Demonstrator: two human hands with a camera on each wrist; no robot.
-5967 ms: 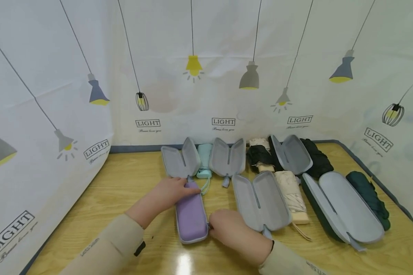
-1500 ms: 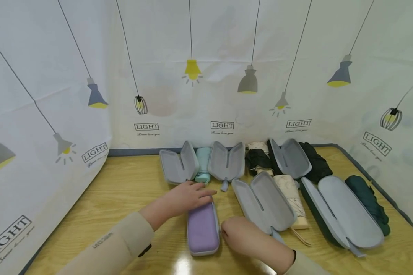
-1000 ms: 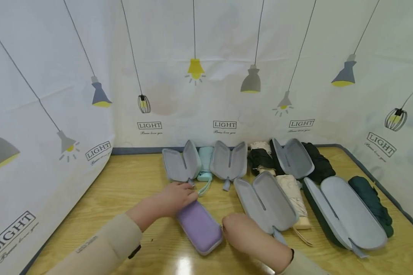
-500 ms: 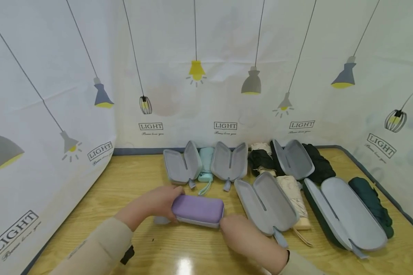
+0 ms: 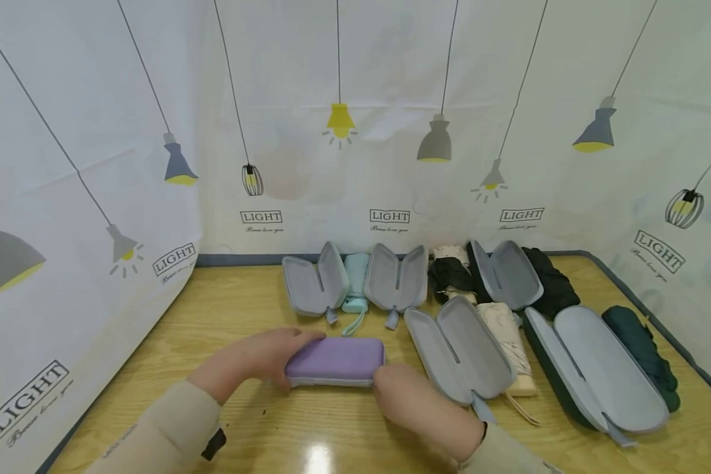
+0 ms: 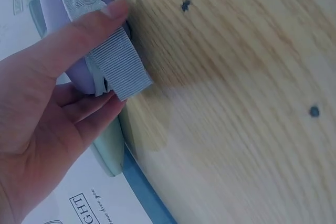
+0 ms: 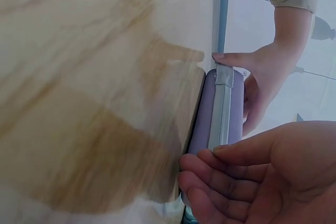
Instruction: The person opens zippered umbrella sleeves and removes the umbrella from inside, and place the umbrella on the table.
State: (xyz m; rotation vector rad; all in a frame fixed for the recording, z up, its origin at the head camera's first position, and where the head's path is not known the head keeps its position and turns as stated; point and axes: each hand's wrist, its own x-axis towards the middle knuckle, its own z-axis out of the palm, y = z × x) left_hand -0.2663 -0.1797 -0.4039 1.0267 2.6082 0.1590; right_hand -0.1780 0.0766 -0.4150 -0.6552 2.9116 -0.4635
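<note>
A purple hard zip case [image 5: 339, 359], closed, lies crosswise on the wooden table with its grey zipped side toward me. My left hand [image 5: 263, 355] grips its left end; in the left wrist view the thumb presses on a grey ribbed fabric tab [image 6: 123, 66] there. At the right end is my right hand [image 5: 411, 405]. In the right wrist view its thumb and forefinger pinch at the grey zipper [image 7: 220, 111], and the fingertips hide the zipper pull. Behind the case lie a folded mint umbrella [image 5: 355, 276] with a wrist loop and an open grey-lined case [image 5: 311, 289].
Several more opened cases stand to the right, among them a grey-lined one [image 5: 465, 352] close to my right hand and a dark green one [image 5: 613, 368]. Folded umbrellas in cream [image 5: 503, 342], black [image 5: 551, 283] and dark green [image 5: 642, 352] lie between them. A printed backdrop closes off the table's rear.
The purple case has turned from lengthwise to crosswise. My left hand has shifted from its far end to its left end, and my right hand has followed the zipped edge to the right end.
</note>
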